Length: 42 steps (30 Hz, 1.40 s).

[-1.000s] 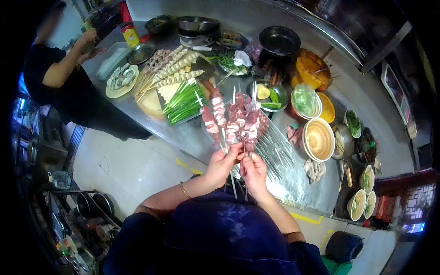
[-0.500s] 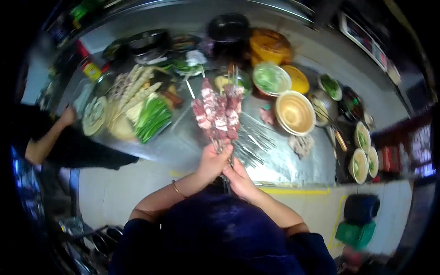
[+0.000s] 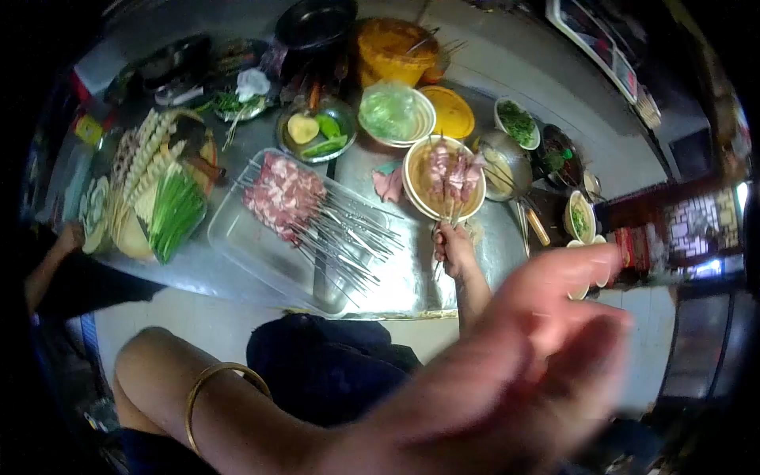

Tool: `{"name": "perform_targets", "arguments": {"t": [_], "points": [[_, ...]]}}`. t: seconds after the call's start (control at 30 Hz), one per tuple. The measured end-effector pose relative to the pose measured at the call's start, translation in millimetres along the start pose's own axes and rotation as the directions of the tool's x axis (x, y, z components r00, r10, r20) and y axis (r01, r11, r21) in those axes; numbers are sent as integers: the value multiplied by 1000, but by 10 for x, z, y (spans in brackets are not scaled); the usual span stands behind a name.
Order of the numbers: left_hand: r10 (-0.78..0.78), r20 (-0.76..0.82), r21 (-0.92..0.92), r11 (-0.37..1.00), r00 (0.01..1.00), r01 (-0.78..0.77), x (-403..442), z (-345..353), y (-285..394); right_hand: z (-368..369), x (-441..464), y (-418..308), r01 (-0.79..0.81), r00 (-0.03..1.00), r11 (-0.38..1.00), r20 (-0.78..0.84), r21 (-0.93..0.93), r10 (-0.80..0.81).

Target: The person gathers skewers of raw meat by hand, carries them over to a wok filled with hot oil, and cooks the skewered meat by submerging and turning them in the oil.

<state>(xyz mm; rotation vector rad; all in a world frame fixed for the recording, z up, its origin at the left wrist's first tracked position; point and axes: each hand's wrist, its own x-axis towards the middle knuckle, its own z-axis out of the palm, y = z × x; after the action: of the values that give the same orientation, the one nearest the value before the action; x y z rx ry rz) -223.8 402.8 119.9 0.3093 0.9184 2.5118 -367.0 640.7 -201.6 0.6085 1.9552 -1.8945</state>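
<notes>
My right hand [image 3: 453, 247] is closed round the metal ends of several raw meat skewers [image 3: 453, 176]. Their meat is over a cream-coloured bowl [image 3: 408, 179]; whether it touches the bowl I cannot tell. My left hand [image 3: 538, 340], bracelet on its forearm, is raised close to the camera and partly blurred. Its fingers are apart with nothing in them. Left of the bowl, a clear plastic tray [image 3: 237, 257] bears a pile of more raw meat skewers [image 3: 285, 194], their bare metal ends fanned to the right. A pink scrap of meat [image 3: 388, 185] lies beside the bowl.
Green vegetables [image 3: 176, 212] and pale skewered food [image 3: 146, 150] lie at the left, near another person's hand [image 3: 71, 236]. A bagged bowl [image 3: 388, 113], yellow tub [image 3: 396, 55] and yellow lid [image 3: 450, 112] stand behind. Bowls of chopped greens [image 3: 516, 123] are at right.
My left hand has let go of the skewers and risen toward the camera. My right hand has carried skewers right, over the bowl. The view has shifted, and the tray of skewers now shows.
</notes>
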Motion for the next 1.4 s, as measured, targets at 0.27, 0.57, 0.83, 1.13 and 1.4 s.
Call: {"name": "perform_targets", "arguments": {"t": [0.27, 0.57, 0.83, 1.13, 1.4], "points": [[65, 47, 32, 997, 997, -67, 207, -89, -348, -201, -7, -34, -80, 987, 984, 151, 157, 56], [340, -236, 383, 894, 910, -235, 27, -671, -313, -293, -114, 166, -26, 997, 992, 75, 127, 17], [-70, -959, -152, 946, 276, -287, -1054, -2629, -915, -380, -573, -17, 538, 699, 827, -461, -167, -547], [-268, -800, -364, 928, 537, -79, -594, -2971, -1397, 1630, -322, -422, 795, 536, 143, 571, -590, -622], [-384, -733, -515, 853, 562, -89, -347, -3422, -1697, 2185, -481, -102, 622, 724, 190, 465, -760, -510]]}}
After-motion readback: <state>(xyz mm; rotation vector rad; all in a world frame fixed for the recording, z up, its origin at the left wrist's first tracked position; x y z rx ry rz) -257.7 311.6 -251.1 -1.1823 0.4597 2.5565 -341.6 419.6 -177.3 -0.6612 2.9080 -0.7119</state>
